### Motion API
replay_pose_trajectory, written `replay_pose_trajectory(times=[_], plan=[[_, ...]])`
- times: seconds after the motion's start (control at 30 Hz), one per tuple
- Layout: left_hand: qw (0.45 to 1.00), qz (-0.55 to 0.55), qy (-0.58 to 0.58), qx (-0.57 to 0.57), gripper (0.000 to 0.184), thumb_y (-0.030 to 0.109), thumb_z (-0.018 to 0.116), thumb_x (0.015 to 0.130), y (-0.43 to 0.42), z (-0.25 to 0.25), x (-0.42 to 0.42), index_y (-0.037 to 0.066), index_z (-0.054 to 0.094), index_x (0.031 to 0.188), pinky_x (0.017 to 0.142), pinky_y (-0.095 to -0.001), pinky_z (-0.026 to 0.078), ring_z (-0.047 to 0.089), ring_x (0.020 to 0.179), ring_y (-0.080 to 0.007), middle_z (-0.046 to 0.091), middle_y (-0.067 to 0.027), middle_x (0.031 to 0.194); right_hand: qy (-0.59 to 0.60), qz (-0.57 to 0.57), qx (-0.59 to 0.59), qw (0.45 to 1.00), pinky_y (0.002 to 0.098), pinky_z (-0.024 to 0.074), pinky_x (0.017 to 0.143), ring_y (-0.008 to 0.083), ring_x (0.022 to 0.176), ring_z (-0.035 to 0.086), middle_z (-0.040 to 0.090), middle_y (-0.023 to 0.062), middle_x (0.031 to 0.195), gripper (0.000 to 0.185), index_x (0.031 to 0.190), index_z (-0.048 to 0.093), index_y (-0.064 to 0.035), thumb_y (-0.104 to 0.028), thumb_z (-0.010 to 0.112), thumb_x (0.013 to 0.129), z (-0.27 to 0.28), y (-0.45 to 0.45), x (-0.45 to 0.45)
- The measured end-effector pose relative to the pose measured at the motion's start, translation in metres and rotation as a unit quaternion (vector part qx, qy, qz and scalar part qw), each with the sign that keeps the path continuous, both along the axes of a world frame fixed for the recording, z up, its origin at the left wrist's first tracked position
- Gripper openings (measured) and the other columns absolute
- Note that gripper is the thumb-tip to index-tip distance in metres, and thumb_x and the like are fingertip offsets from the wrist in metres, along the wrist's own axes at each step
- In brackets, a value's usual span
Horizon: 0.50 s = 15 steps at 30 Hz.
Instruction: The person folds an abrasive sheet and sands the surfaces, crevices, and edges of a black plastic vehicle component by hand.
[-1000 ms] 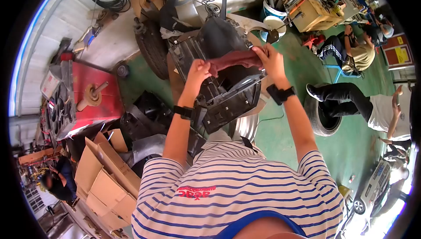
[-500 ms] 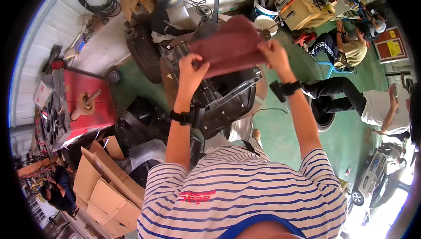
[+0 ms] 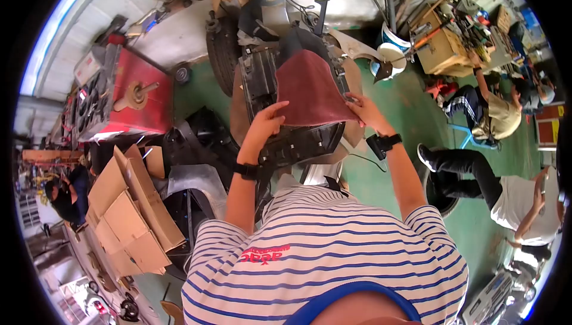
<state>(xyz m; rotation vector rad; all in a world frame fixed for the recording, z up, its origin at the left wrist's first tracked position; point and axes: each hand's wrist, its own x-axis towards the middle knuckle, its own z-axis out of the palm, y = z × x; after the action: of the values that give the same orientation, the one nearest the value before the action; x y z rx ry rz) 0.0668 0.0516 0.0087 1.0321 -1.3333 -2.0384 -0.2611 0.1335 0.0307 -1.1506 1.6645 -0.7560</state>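
A dark red cloth lies spread over the black plastic part, covering much of the black curved piece at its top. My left hand is closed on the cloth's lower left corner, thumb and fingers pinched. At the lower right corner my right hand pinches the cloth's edge. The cloth is stretched between the two hands, and its lower edge runs nearly straight. Both wrists wear black bands.
Flattened cardboard and a red machine stand at the left. A tyre leans behind the part. A bucket is at the upper right. Several people are on the right, one seated, one in a white shirt.
The cloth, first bunched and then lifted and blurred, now lies opened out over the black parts. Both hands have come down towards me with its lower edge. The view has shifted.
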Motion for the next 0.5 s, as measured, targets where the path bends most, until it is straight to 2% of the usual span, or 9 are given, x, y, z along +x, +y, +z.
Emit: replay_pose_trajectory(times=[0.03, 0.1, 0.17, 0.23, 0.33, 0.37, 0.4, 0.43, 0.5], plan=[[1.0, -0.008, -0.018, -0.012, 0.055, 0.001, 0.056, 0.086, -0.011, 0.007, -0.006, 0.008, 0.045, 0.139, 0.05, -0.0231, 0.037, 0.047, 0.058, -0.0073, 0.057, -0.0007, 0.081, 0.0, 0.012, -0.008, 1.0, 0.024, 0.0393, 0.041, 0.0078, 0.04, 0.049, 0.062, 0.0008, 0.064, 0.037, 0.125, 0.056, -0.0074, -0.025, 0.058, 0.093, 0.006, -0.008, -0.005], [0.986, 0.074, -0.077, -0.125, 0.055, 0.003, 0.056, 0.086, -0.044, 0.028, -0.026, 0.006, 0.044, 0.14, 0.051, -0.0234, 0.039, 0.047, 0.059, -0.0077, 0.057, -0.0021, 0.081, -0.015, 0.016, -0.063, 0.998, 0.0236, 0.0392, 0.041, 0.008, 0.041, 0.049, 0.064, 0.0016, 0.068, 0.032, 0.119, 0.06, -0.0074, -0.026, 0.059, 0.093, 0.022, -0.04, -0.011], [0.929, 0.112, -0.165, -0.311, 0.058, 0.004, 0.056, 0.086, -0.096, 0.048, -0.049, 0.003, 0.04, 0.141, 0.052, -0.0241, 0.041, 0.049, 0.06, -0.0084, 0.057, -0.0031, 0.08, 0.016, 0.035, -0.114, 0.993, 0.0233, 0.039, 0.042, 0.0074, 0.043, 0.05, 0.063, 0.003, 0.068, 0.029, 0.112, 0.065, -0.0066, -0.027, 0.059, 0.092, 0.053, -0.076, -0.013], [0.907, 0.154, -0.086, -0.381, 0.059, 0.006, 0.057, 0.086, -0.129, 0.09, -0.066, 0.003, 0.039, 0.142, 0.047, -0.0232, 0.039, 0.048, 0.056, -0.0072, 0.057, -0.0022, 0.079, 0.041, -0.022, -0.158, 0.986, 0.0217, 0.0386, 0.042, 0.0062, 0.045, 0.05, 0.064, 0.0024, 0.072, 0.029, 0.108, 0.068, -0.0049, -0.028, 0.059, 0.092, 0.079, -0.118, -0.02], [0.899, 0.184, -0.064, -0.392, 0.062, 0.004, 0.057, 0.088, -0.139, 0.155, -0.064, 0.003, 0.033, 0.145, 0.047, -0.0236, 0.037, 0.046, 0.055, -0.0077, 0.056, -0.0029, 0.079, -0.104, -0.098, -0.262, 0.955, 0.0202, 0.0367, 0.042, 0.0053, 0.046, 0.051, 0.064, -0.0007, 0.073, 0.03, 0.111, 0.067, -0.0034, -0.026, 0.058, 0.093, 0.12, -0.148, -0.03], [0.909, 0.176, 0.041, -0.377, 0.065, 0.002, 0.057, 0.088, -0.139, 0.167, -0.059, 0.004, 0.028, 0.146, 0.047, -0.0238, 0.036, 0.044, 0.054, -0.008, 0.056, -0.0034, 0.079, -0.126, -0.106, -0.31, 0.936, 0.0204, 0.036, 0.042, 0.0052, 0.047, 0.051, 0.063, -0.0018, 0.073, 0.029, 0.111, 0.067, -0.0034, -0.025, 0.058, 0.094, 0.136, -0.15, -0.03], [0.908, 0.164, 0.146, -0.357, 0.068, 0.001, 0.057, 0.088, -0.136, 0.175, -0.056, 0.005, 0.024, 0.148, 0.047, -0.024, 0.036, 0.043, 0.054, -0.0082, 0.056, -0.0039, 0.08, -0.149, -0.11, -0.315, 0.931, 0.0186, 0.0305, 0.042, 0.0033, 0.047, 0.046, 0.06, -0.0044, 0.073, 0.029, 0.114, 0.066, -0.0047, -0.024, 0.058, 0.094, 0.143, -0.149, -0.032], [0.908, 0.164, 0.144, -0.357, 0.068, 0.001, 0.057, 0.088, -0.127, 0.18, -0.053, 0.005, 0.024, 0.148, 0.047, -0.024, 0.036, 0.043, 0.054, -0.0082, 0.056, -0.0039, 0.08, -0.172, -0.116, -0.319, 0.925, 0.0169, 0.025, 0.042, 0.0014, 0.048, 0.041, 0.057, -0.0069, 0.074, 0.029, 0.117, 0.064, -0.006, -0.024, 0.058, 0.095, 0.149, -0.147, -0.033], [0.923, 0.163, 0.102, -0.333, 0.071, -0.002, 0.057, 0.089, -0.097, 0.182, -0.043, 0.007, 0.02, 0.149, 0.047, -0.0239, 0.035, 0.042, 0.053, -0.0085, 0.056, -0.0052, 0.08, -0.173, -0.116, -0.323, 0.923, 0.0169, 0.0257, 0.042, 0.0018, 0.047, 0.041, 0.06, -0.0061, 0.076, 0.029, 0.117, 0.065, -0.0068, -0.025, 0.056, 0.096, 0.147, -0.128, -0.028]])
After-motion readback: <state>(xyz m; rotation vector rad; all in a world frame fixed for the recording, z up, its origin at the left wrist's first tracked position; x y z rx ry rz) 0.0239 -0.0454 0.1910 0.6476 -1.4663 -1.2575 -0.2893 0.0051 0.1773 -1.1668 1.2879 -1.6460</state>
